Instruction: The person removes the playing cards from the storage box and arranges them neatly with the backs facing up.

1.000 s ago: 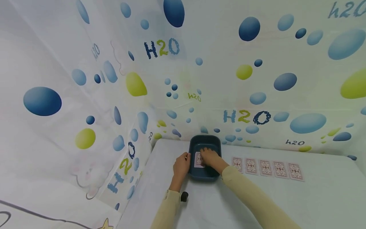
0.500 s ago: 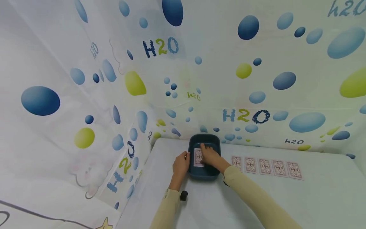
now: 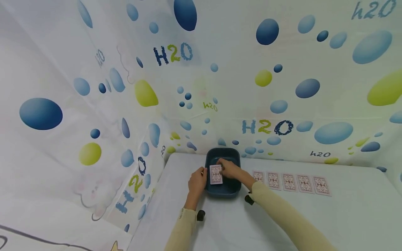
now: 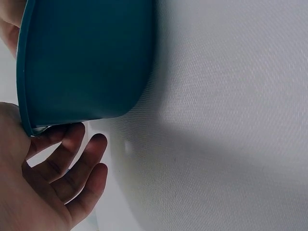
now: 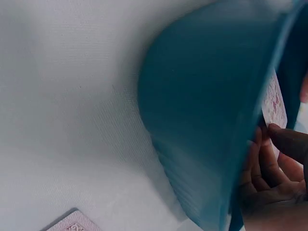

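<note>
A dark teal plastic bin (image 3: pixel 232 191) stands on the white table. On its left side my left hand (image 3: pixel 197 181) holds the rim, with thumb over the edge and fingers curled against the outer wall in the left wrist view. Inside the bin, my right hand (image 3: pixel 231 170) pinches a playing card (image 3: pixel 215 174) by its right edge, its red-patterned back facing up. In the right wrist view, thumb and fingers meet at the edge of the card (image 5: pixel 275 103), partly hidden behind the bin wall (image 5: pixel 207 86).
Several playing cards (image 3: pixel 288 182) lie in a row to the right of the bin, red backs up; my right forearm overlaps the nearest. A white curtain (image 3: pixel 226 90) with blue and green bubbles rises behind and left. Dark wrist pieces (image 3: pixel 201 215) sit beneath my sleeves.
My right fingers have drawn together from over the card to its right edge, so more of its back shows. The card is slightly turned. My left hand stays at the bin's rim.
</note>
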The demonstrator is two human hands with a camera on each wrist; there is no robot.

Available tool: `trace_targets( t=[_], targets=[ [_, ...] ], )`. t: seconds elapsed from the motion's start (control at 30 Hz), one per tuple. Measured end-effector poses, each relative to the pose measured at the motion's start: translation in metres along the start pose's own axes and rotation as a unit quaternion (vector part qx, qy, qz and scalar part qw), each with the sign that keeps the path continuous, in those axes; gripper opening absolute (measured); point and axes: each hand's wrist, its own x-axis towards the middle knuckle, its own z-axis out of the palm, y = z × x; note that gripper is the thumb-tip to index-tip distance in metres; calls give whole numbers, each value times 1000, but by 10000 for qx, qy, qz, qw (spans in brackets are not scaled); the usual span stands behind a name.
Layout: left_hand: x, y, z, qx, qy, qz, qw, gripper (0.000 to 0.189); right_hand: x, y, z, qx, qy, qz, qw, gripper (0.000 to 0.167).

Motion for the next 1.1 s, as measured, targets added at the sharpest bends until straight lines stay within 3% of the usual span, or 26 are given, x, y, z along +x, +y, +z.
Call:
trace_targets(
  t=[0.4, 0.77, 1.1],
  targets=[
    [-1, 3, -2, -38, 5, -5, 10000, 29, -29, 16, -41, 708, 184, -560, 9957, 39],
    [-2, 1, -1, 47, 12, -15, 10000, 29, -57, 43, -62, 831, 344, -304, 9955, 41],
    [-3, 0, 0, -22, 10, 7, 10000, 29, -87, 84, -84, 1033, 502, -566, 9918, 46]
  ],
)
